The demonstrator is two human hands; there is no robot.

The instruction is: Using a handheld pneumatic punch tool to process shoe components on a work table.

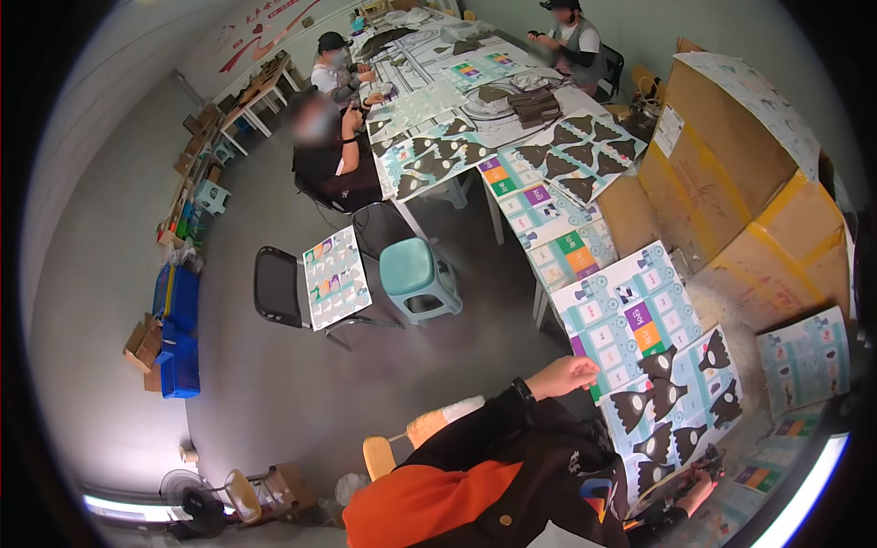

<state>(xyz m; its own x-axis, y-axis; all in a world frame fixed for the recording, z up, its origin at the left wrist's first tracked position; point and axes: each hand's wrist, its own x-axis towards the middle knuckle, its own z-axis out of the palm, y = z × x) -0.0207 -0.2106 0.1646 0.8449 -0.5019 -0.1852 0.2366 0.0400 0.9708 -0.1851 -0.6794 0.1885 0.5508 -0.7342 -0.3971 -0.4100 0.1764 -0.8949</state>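
Observation:
Over the left edge of a printed sheet (598, 315) with coloured squares is my left hand (564, 376). Its fingers are curled and pressed together; whether they pinch anything cannot be made out. Right of it lies a light blue sheet (722, 374) bearing several black dress-shaped pieces (669, 395), each with a pale oval. By the lower right end of that sheet, my right hand (699, 491) is closed around a small dark thing (711, 462), too unclear to name. My right fingers are partly hidden by it.
Large taped cardboard boxes (699, 187) rise at the right. More printed sheets (585, 151) with black pieces cover the long table ahead. A teal stool (416, 274) and a black chair (277, 286) holding a sheet stand left. Several people sit around the far table.

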